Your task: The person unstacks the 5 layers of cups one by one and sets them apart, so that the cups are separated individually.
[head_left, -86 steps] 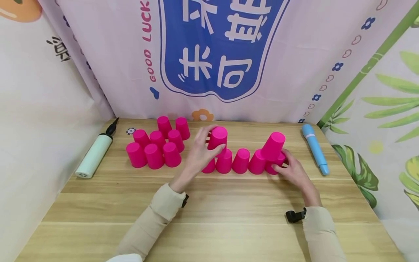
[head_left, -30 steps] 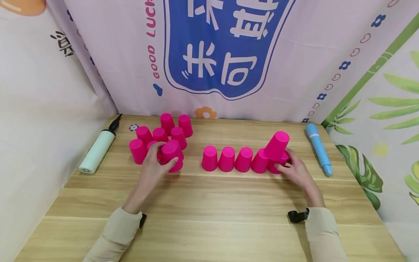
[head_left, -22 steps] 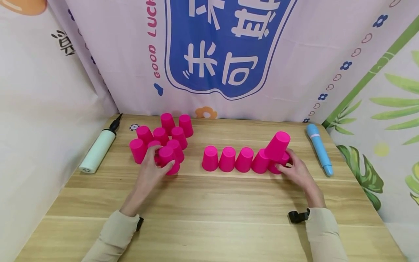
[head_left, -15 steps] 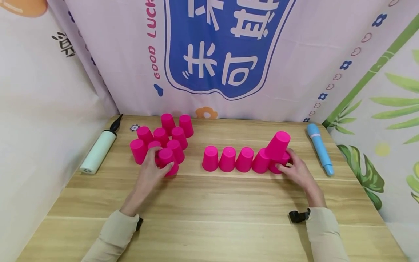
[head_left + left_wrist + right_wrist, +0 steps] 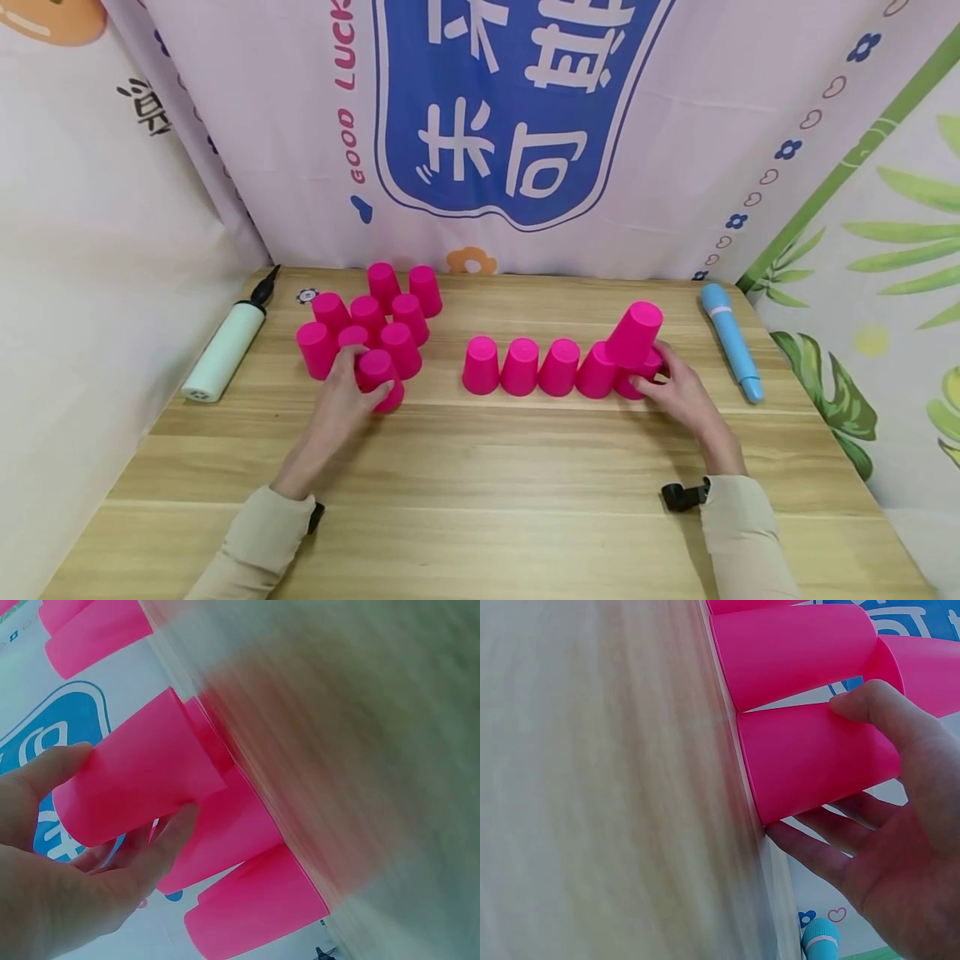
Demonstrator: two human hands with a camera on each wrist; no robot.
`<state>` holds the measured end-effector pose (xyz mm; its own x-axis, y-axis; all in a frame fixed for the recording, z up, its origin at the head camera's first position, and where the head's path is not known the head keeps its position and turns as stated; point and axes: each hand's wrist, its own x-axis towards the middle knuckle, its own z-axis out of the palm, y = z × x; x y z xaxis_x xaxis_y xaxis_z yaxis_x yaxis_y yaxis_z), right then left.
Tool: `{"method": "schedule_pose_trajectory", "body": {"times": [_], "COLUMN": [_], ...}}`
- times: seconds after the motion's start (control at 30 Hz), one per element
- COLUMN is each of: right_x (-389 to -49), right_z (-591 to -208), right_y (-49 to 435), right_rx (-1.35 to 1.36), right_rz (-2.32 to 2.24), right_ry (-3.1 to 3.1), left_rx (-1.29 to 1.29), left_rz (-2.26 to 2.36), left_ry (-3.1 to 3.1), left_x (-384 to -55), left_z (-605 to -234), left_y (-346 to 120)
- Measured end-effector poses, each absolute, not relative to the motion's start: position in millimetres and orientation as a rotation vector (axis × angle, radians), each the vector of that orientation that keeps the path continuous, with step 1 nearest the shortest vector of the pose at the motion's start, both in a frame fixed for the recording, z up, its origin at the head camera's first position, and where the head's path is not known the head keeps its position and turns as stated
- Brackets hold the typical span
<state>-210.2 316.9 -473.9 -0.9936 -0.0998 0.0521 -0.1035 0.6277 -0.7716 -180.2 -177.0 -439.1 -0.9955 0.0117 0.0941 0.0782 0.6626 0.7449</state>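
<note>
1. A person's left hand [image 5: 343, 387] is curving its thumb and fingers around an upside-down pink cup [image 5: 381, 379], partly open to the cup's width. Whether that cup's rim is touching the wooden table [image 5: 480, 500] is hard to tell.
2. Just behind it, a cluster of eight pink cups [image 5: 367, 315] is standing upside down on the left.
3. The right hand [image 5: 675, 387] is gripping the right-end cup [image 5: 817, 761] between thumb and spread fingers; this cup is ending a row of five upside-down cups [image 5: 558, 367].
4. A top cup [image 5: 635, 333] is resting across the row's last two.
5. A mint-green hand pump [image 5: 225, 350] is lying far left, a blue tube-shaped object [image 5: 731, 342] far right.
</note>
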Motion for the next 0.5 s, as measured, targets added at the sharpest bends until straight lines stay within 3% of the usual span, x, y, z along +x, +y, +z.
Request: {"method": "schedule_pose_trajectory", "body": {"times": [0.5], "right_x": [-209.6], "right_z": [-473.1], "right_y": [316.7], "right_rx": [0.183], "right_rz": [1.366], "right_ry": [-2.819], "left_rx": [-0.061], "left_rz": [-1.216], "left_ry": [-2.844], "left_x": [-180.5], "left_z": [-442.3], "left_y": [-177.7]}}
